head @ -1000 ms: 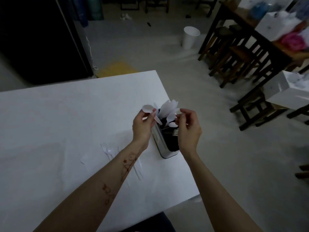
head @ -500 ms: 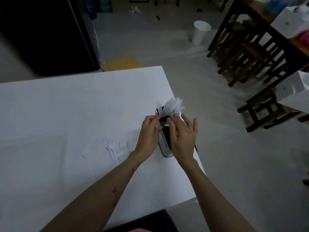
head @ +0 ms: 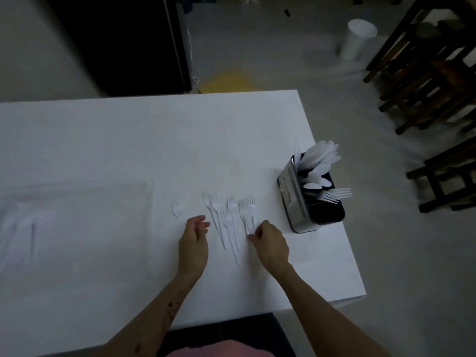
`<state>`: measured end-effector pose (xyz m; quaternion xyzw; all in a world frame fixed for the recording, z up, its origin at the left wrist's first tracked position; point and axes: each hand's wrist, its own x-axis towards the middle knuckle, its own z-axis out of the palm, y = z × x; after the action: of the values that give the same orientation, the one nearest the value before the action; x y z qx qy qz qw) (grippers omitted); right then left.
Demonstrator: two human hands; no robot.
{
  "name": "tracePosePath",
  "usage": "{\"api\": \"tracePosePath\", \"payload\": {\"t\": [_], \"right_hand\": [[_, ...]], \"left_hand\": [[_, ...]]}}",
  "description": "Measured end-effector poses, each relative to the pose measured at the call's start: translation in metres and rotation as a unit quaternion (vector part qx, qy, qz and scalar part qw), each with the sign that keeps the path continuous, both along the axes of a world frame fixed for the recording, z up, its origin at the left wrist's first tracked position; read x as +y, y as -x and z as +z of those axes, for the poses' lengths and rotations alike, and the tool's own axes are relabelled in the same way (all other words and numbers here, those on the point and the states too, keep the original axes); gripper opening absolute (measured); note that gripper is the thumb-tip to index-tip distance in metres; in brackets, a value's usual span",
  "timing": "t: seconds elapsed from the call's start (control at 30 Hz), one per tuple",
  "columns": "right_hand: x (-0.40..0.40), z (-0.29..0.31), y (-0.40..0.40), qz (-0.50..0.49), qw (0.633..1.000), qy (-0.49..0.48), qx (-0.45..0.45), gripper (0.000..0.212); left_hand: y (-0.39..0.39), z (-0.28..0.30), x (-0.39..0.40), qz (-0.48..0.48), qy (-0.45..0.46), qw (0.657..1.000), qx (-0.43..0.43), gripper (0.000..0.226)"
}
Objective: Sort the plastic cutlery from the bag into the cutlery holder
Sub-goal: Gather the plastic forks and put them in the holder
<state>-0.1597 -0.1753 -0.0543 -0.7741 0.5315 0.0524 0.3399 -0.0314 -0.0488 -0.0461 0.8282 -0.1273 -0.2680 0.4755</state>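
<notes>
Forks (head: 233,220) of white plastic lie loose on the white bench (head: 128,140), tines pointing away from the person, in a small cluster with one more fork (head: 176,208) a little apart to the left. The right hand (head: 270,243) has come down beside the rightmost fork (head: 247,215), its fingers curled and its fingertips at the fork's handle; whether it already pinches the handle is hard to make out against the pale surface. The left hand (head: 193,243) hovers just left of the cluster, fingers loosely bent and holding nothing.

Half a second ago both hands were up at the cutlery holder (head: 309,199), touching the spoons; they have since dropped back to the bench, and the holder now stands free near the bench's right edge. Its far compartment is full of white spoons (head: 319,161), and a few forks (head: 334,194) lean out of the nearer part over the right rim. How the holder is divided inside cannot be told, since its interior is dark.

At the far left a clear plastic bag (head: 77,215) lies flat, its outline faint and cut off by the frame edge; a few pale pieces show through it, too blurred to name. Wooden stools (head: 422,81) and a white bin (head: 356,39) stand on the floor beyond.
</notes>
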Motion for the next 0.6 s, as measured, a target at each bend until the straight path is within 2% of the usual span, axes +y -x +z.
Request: {"api": "tracePosePath", "payload": {"t": [0.1,0.27,0.37,0.43,0.5,0.6], "right_hand": [[0.001,-0.002,0.0,-0.042,0.999,-0.022,-0.025,0.016],[0.011,0.007,0.003,-0.085,0.986,-0.02,-0.142,0.013],[0.016,0.016,-0.001,-0.053,0.966,-0.132,-0.215,0.011],[0.016,0.017,-0.002,-0.053,0.952,-0.194,-0.229,0.013],[0.014,0.012,-0.003,-0.096,0.958,-0.168,-0.211,0.018],[0.006,-0.003,-0.003,-0.134,0.985,-0.024,-0.107,0.023]], "left_hand": [[0.003,-0.002,-0.001,-0.025,0.005,0.999,0.039,0.021],[0.009,0.007,-0.021,-0.051,0.016,0.99,0.134,0.021],[0.007,0.012,-0.037,-0.055,0.022,0.969,0.24,0.029],[0.007,0.015,-0.044,-0.012,0.07,0.941,0.331,0.022],[0.006,0.015,-0.048,0.042,0.088,0.937,0.337,0.023],[0.003,0.015,-0.044,0.082,0.094,0.931,0.342,0.02]]}}
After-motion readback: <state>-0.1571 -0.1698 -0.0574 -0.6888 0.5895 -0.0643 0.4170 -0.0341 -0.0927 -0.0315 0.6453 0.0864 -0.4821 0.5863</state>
